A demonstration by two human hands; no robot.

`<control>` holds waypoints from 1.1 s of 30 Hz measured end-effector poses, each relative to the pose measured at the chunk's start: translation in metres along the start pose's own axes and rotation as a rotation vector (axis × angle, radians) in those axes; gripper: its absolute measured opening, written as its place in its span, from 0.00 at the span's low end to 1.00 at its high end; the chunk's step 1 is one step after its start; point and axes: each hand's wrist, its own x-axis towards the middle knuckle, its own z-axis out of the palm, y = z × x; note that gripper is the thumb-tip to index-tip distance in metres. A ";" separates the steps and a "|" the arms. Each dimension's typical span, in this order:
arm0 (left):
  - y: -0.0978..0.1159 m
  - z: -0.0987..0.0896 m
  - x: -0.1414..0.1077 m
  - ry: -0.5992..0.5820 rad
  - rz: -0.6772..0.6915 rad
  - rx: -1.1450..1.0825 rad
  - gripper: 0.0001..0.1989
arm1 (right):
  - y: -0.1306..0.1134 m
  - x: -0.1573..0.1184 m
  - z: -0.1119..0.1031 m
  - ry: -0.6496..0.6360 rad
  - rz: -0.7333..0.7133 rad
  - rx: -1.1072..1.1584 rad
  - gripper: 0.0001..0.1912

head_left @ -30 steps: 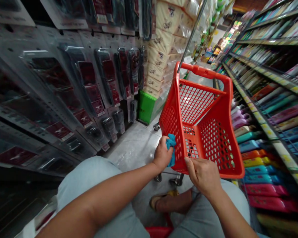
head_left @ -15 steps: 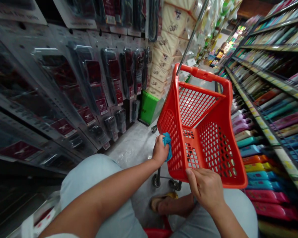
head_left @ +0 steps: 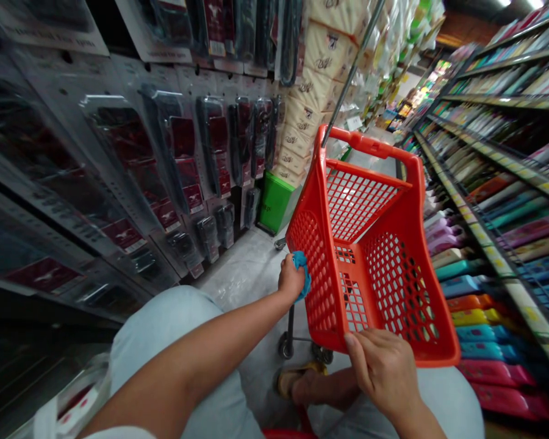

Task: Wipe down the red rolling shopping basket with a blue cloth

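A red plastic shopping cart with perforated walls stands in front of my knees, its handle at the far end. My left hand is closed around a blue cloth and holds it against the outer left wall of the cart. At the near rim, my right hand grips the cart's edge, thumb on top; its other fingers are partly hidden. The inside of the basket shows only its grid floor and walls. A thin metal pole rises from the cart's left handle corner.
Blister-packed goods hang on the left rack. Behind them are stacked cream packs and a green box. Shelves of colourful bottles line the right side. Cart wheels stand on the grey floor, near my sandalled foot.
My left hand and the cloth have shifted slightly left along the cart's side wall. The near rim, with my right hand on it, appears a little lower in view.
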 end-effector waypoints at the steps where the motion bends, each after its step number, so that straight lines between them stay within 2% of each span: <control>1: 0.002 0.000 0.002 0.009 0.020 0.001 0.11 | 0.000 -0.002 0.000 0.001 0.002 0.007 0.24; 6: 0.017 -0.006 0.014 -0.011 0.223 0.007 0.18 | -0.002 -0.008 0.003 0.010 0.013 0.014 0.23; 9: 0.004 -0.007 0.011 0.030 0.185 0.025 0.12 | -0.005 -0.005 0.000 0.002 -0.023 0.023 0.23; 12: -0.007 -0.003 0.010 0.084 0.126 0.030 0.16 | -0.007 -0.001 -0.003 0.007 -0.060 0.020 0.24; 16: 0.005 -0.003 0.023 0.071 0.210 0.022 0.13 | -0.007 0.000 -0.004 0.027 -0.063 0.003 0.23; 19: 0.012 -0.006 0.031 0.025 0.264 0.030 0.17 | -0.008 0.000 -0.005 0.012 -0.062 -0.001 0.23; 24: 0.005 -0.002 0.034 0.062 0.158 0.050 0.09 | -0.007 0.001 -0.005 0.011 -0.055 0.003 0.23; 30: 0.022 -0.003 0.072 0.022 0.256 0.045 0.16 | -0.007 -0.003 -0.004 -0.002 -0.038 -0.001 0.23; 33: 0.007 -0.001 0.074 0.036 0.169 0.070 0.18 | -0.008 -0.003 -0.005 -0.007 -0.048 0.008 0.23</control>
